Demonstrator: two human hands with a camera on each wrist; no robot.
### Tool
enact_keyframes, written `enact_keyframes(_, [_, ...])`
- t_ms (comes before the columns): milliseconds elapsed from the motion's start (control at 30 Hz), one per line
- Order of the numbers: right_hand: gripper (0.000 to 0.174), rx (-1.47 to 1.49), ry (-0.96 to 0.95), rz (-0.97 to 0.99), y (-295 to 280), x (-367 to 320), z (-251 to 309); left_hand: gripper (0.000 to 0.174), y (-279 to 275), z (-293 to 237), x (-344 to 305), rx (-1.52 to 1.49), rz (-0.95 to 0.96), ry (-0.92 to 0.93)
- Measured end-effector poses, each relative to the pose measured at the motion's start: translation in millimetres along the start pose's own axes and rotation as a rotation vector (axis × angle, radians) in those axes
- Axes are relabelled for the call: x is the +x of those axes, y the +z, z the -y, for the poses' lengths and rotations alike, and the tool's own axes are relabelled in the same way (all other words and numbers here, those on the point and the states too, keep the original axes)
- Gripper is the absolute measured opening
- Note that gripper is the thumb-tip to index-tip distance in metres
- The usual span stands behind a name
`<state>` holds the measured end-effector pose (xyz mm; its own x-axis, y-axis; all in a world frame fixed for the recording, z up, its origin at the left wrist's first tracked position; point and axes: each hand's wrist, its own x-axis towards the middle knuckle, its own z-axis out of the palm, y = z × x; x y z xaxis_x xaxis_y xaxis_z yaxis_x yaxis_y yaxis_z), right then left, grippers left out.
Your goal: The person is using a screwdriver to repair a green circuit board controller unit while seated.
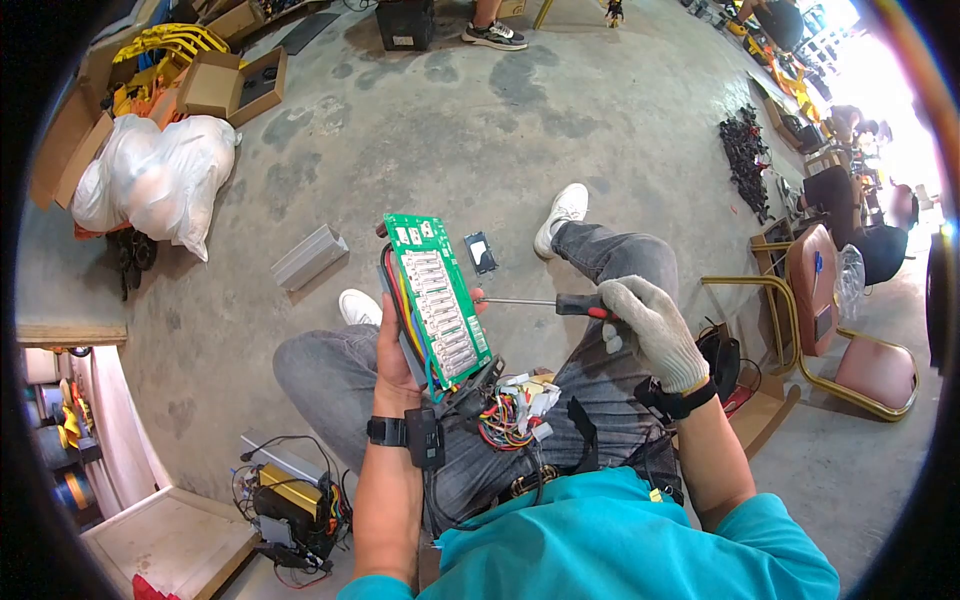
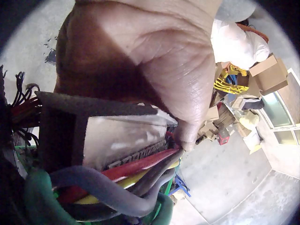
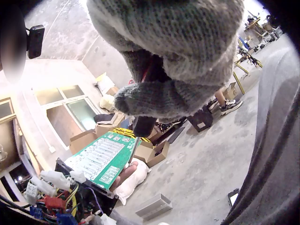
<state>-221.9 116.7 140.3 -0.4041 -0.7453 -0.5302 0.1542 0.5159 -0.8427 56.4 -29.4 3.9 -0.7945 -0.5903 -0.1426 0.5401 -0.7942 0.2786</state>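
Observation:
My bare left hand [image 1: 392, 350] grips a green circuit board [image 1: 437, 300] with its dark backing, thumb on the near side and fingertips showing at the far edge. Red, yellow, black and grey wires [image 2: 112, 187] run along the board's side under the left thumb. The gloved right hand [image 1: 648, 325] is curled round the black and red handle of a screwdriver [image 1: 520, 301], whose shaft points left to the board's right edge, near the left fingertips. In the right wrist view, the shaft lies close over the board's edge; whether it touches cannot be told. A bundle of connectors [image 1: 515, 412] lies on the lap.
On the floor ahead are a metal channel [image 1: 310, 258] and a phone-like object [image 1: 481, 253]. White bags [image 1: 160, 180] and open boxes [image 1: 235, 88] lie at upper left. Chairs [image 1: 870, 375] stand at right. A wired device [image 1: 292, 505] is at lower left.

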Motion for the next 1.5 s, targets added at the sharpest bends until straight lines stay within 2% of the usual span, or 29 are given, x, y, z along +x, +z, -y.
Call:
enact_keyframes(100, [0.042, -0.039, -0.013, -0.014, 0.6, -1.8, 4.3, 0.094, -0.5, 0.6, 0.2, -0.012, 0.001, 0.003])
enact_keyframes(700, [0.036, -0.098, -0.048, -0.025, 3.9, -3.2, 9.8, 0.095, 1.4, -1.6, 0.5, 0.086, -0.021, 0.017])
enact_keyframes(767, [0.036, -0.047, -0.033, -0.025, 3.4, -2.0, 7.6, 0.100, 2.0, -1.3, 0.0, 0.095, -0.083, 0.015])
enact_keyframes(1233, [0.034, -0.054, -0.043, -0.035, 6.7, -3.7, 10.8, 0.090, -1.7, -1.1, -0.9, 0.066, -0.040, 0.014])
enact_keyframes(1500, [0.033, -0.110, -0.048, -0.033, 3.7, -3.8, 14.6, 0.093, -3.5, -0.3, 0.4, 0.068, -0.054, 0.001])
